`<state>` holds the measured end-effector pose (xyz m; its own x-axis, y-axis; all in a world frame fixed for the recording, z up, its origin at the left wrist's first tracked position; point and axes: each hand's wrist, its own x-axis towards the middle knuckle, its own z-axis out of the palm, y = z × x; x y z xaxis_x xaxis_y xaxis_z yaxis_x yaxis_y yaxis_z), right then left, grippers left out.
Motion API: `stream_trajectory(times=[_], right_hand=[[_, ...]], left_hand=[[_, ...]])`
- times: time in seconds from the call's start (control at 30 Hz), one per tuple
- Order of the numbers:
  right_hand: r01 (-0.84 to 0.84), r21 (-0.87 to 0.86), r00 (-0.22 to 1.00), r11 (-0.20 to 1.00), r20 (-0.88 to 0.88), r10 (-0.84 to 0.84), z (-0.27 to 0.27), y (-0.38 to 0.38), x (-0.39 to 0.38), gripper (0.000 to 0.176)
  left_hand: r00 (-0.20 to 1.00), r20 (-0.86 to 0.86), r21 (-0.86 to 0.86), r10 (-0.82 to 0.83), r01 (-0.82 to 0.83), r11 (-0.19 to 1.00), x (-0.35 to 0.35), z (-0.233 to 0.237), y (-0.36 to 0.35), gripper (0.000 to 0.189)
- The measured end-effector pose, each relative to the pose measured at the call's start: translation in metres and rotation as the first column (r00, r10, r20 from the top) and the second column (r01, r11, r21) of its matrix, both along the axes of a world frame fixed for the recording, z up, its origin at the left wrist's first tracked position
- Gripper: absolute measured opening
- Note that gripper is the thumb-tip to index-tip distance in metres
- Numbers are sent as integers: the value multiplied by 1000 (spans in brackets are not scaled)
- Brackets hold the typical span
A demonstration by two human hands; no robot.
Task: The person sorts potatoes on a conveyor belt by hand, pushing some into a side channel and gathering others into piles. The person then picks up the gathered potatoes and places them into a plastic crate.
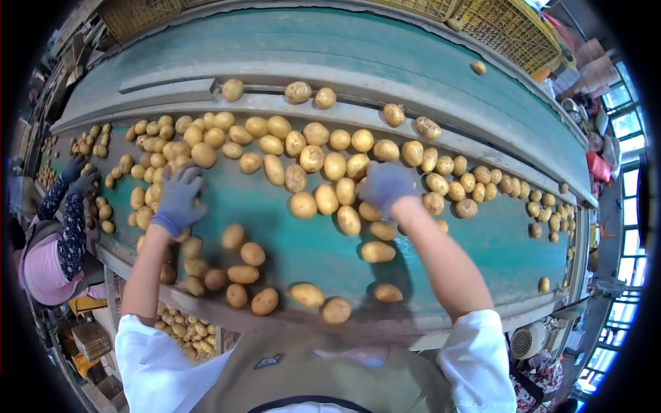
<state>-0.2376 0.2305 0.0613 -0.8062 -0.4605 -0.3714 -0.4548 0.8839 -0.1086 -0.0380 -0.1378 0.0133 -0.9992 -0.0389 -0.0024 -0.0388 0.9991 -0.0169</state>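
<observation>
Many potatoes (312, 158) lie on a green conveyor belt (258, 206), most of them in a long band along its far side. My left hand (180, 196), in a grey-purple glove, reaches over the potatoes on the left with its fingers stretched out. A potato shows partly at its thumb side. My right hand (387, 186), gloved the same way, is blurred and rests over the potatoes right of centre; its fingers are mostly hidden. Closer to me, several loose potatoes (243, 274) are scattered near the belt's front edge.
A raised metal ledge (275, 103) with several potatoes on it separates this belt from a second green belt (289, 41) behind. Yellow crates (509, 34) stand beyond. At the left, another person (58, 255) reaches over the belt. Below the front edge is a heap of potatoes (186, 330).
</observation>
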Motion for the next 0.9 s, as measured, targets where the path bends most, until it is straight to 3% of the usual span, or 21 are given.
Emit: stream_trajectory(times=[0.07,0.13,0.17,0.23,0.27,0.3,0.33,0.37,0.4,0.43,0.47,0.5,0.53,0.57,0.6,0.67,0.7,0.77,0.8,0.87,0.9], right_hand=[[98,-85,994,992,46,-94,-7,2,21,29],[-62,-222,990,973,110,88,0,16,42,31],[-25,-392,968,920,219,119,1,24,57,33],[182,-635,893,751,426,143,14,45,86,40],[337,-691,834,640,534,138,26,56,101,45],[363,-690,844,626,528,93,31,76,114,45],[629,-673,681,389,718,140,37,106,128,49],[833,-539,500,122,829,252,41,139,147,54],[854,-510,517,-102,812,271,35,172,174,55],[819,-470,560,-329,780,279,22,209,201,57],[726,-515,645,-456,740,190,5,246,227,56],[608,-561,718,-561,691,87,-4,279,254,55],[489,-613,677,-621,715,-173,12,299,273,45],[408,-656,631,-635,705,-323,9,328,297,40],[342,-619,520,-707,751,-407,8,346,321,34],[443,-667,267,-599,736,-622,14,383,382,29],[435,-666,253,-606,736,-628,-3,402,404,29],[602,-635,60,-485,641,-765,-53,440,436,30],[597,-631,61,-496,651,-756,-69,454,452,30],[837,-502,-93,-218,262,-960,-102,473,455,37],[831,-518,-62,-205,280,-958,-106,472,435,37]], left_hand=[[998,-7,-8,67,-67,998,3,4,-30,33],[982,88,-71,169,-163,984,3,1,-61,32],[954,159,-121,255,-238,964,2,-1,-76,34],[930,110,-233,351,-319,919,-6,8,-81,41],[781,229,-453,581,-442,774,-18,20,-70,44],[741,204,-501,639,-482,719,-34,31,-58,47],[835,128,-501,536,-412,761,-41,32,-53,44],[954,-73,-415,291,-294,861,-47,19,-58,40],[983,-174,-297,64,-114,948,-62,20,-44,37],[982,-186,-142,-5,-22,990,-84,31,-10,37],[980,-185,15,-68,72,997,-101,42,32,37],[975,-174,37,-140,149,988,-119,46,73,37],[948,-199,116,-249,275,954,-136,52,113,38],[912,-227,189,-342,386,903,-150,53,142,40],[862,-289,114,-416,463,879,-166,40,164,43],[820,-307,192,-483,550,812,-176,16,212,43],[798,-315,279,-513,595,754,-182,13,234,45],[746,-297,294,-596,666,686,-183,27,283,48],[770,-210,412,-603,629,659,-174,38,306,49],[634,-155,330,-757,756,566,-173,16,324,59],[606,-79,200,-792,788,583,-163,-2,327,63]])
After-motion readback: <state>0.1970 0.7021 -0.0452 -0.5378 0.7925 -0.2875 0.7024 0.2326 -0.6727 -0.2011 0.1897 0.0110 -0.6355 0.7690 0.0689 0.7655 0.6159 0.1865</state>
